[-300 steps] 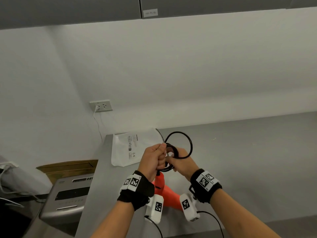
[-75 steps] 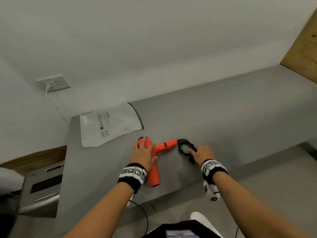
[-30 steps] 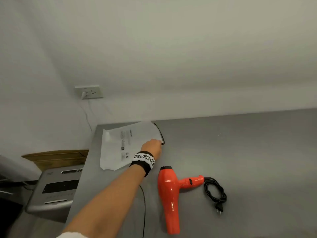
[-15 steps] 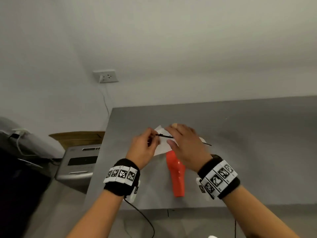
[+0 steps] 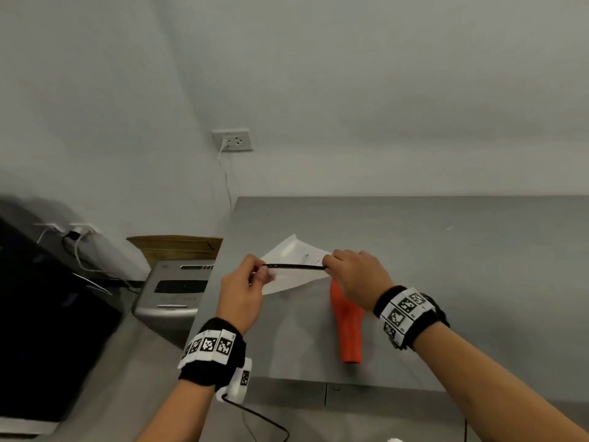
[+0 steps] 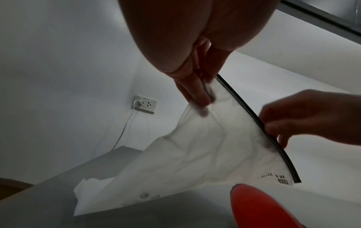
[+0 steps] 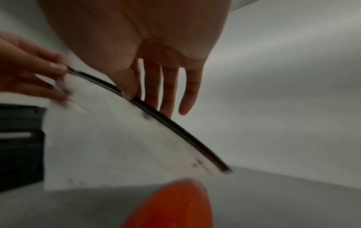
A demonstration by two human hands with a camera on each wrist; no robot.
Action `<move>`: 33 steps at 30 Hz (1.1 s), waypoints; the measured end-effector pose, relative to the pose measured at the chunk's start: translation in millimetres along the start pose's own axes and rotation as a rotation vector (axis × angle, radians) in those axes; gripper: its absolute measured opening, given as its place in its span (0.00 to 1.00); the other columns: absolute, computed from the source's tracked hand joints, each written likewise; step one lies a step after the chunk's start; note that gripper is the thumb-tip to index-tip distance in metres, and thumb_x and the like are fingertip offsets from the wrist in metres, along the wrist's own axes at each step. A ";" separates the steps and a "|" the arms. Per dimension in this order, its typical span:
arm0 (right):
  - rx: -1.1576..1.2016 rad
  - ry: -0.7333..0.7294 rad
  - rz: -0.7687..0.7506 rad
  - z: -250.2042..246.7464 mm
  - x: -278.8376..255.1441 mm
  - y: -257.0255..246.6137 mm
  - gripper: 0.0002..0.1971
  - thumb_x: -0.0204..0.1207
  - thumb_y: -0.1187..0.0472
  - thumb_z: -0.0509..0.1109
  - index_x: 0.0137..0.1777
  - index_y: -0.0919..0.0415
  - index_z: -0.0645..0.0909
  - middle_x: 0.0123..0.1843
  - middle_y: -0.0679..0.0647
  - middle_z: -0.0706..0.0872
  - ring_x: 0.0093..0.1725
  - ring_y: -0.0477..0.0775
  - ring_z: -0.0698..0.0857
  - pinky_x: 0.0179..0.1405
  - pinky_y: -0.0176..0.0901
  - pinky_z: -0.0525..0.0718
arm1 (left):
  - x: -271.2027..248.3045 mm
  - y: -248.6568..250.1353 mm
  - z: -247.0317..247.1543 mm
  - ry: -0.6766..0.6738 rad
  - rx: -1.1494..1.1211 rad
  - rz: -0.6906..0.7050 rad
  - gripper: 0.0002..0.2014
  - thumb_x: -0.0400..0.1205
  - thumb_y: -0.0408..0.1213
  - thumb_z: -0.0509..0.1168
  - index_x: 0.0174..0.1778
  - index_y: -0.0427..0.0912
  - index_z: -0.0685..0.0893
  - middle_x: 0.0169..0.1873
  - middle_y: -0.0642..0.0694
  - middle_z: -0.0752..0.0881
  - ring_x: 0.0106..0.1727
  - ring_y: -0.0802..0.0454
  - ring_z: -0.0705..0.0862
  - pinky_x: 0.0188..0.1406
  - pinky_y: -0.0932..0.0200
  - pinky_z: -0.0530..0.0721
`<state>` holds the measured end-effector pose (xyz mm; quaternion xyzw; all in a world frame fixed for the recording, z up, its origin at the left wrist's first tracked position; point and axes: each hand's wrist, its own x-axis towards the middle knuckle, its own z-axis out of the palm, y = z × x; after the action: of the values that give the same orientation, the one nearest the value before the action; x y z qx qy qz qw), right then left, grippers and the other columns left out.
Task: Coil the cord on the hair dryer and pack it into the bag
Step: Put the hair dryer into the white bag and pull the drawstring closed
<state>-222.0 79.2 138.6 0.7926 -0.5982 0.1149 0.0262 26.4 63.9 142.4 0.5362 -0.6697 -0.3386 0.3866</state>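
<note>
A white translucent bag (image 5: 288, 266) with a black zip strip (image 5: 294, 267) along its top hangs above the grey counter. My left hand (image 5: 251, 275) pinches the strip's left end; the same bag (image 6: 195, 148) hangs below those fingers in the left wrist view. My right hand (image 5: 342, 266) pinches the strip (image 7: 156, 114) near its middle between thumb and forefinger, the other fingers straight. The orange hair dryer (image 5: 347, 327) lies on the counter under my right hand, its barrel pointing toward me. Its coiled cord is hidden behind my right wrist.
The grey counter (image 5: 462, 282) runs off to the right and ends at a front edge near me. A wall socket (image 5: 232, 140) with a white plug sits above the counter's left corner. A silver machine (image 5: 175, 291) and a cardboard box (image 5: 175, 245) stand lower left.
The left hand pulled the bag off the counter's far left and brought it over the dryer. Both hands took the zip strip and have since spread apart along it.
</note>
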 end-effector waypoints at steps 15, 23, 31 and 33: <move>1.388 0.073 0.986 -15.2 -8.3 16.7 0.22 0.83 0.39 0.62 0.50 0.61 0.78 0.41 0.64 0.88 0.31 0.61 0.86 0.29 0.51 0.86 | -30.5 7.3 26.5 -0.010 -0.104 -0.019 0.06 0.88 0.39 0.63 0.46 0.53 0.77 0.49 0.54 0.93 0.53 0.62 0.90 0.52 0.56 0.89; 1.246 -0.072 0.659 18.7 -15.0 -7.0 0.18 0.88 0.56 0.62 0.47 0.73 0.79 0.34 0.64 0.86 0.27 0.62 0.88 0.26 0.47 0.84 | -18.4 9.7 43.2 -0.389 0.172 -0.040 0.16 0.82 0.62 0.63 0.43 0.52 0.80 0.39 0.55 0.91 0.37 0.57 0.90 0.44 0.52 0.91; 1.232 -0.172 0.569 7.2 -38.2 18.8 0.14 0.88 0.63 0.63 0.48 0.76 0.78 0.35 0.62 0.85 0.30 0.63 0.85 0.22 0.44 0.83 | 31.5 18.0 46.3 -0.302 0.181 -0.085 0.07 0.82 0.38 0.68 0.38 0.47 0.81 0.29 0.49 0.88 0.22 0.61 0.84 0.28 0.66 0.82; 1.109 -0.161 0.644 10.5 -49.2 43.1 0.14 0.88 0.63 0.63 0.44 0.74 0.79 0.35 0.62 0.87 0.31 0.64 0.85 0.25 0.48 0.84 | 49.9 20.3 28.8 -0.131 0.155 -0.081 0.07 0.82 0.36 0.69 0.38 0.44 0.83 0.30 0.45 0.90 0.23 0.60 0.85 0.29 0.64 0.83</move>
<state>-274.3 111.5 113.7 0.4756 -0.6581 0.3490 -0.4679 -14.5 20.1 154.1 0.5680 -0.6953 -0.3354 0.2852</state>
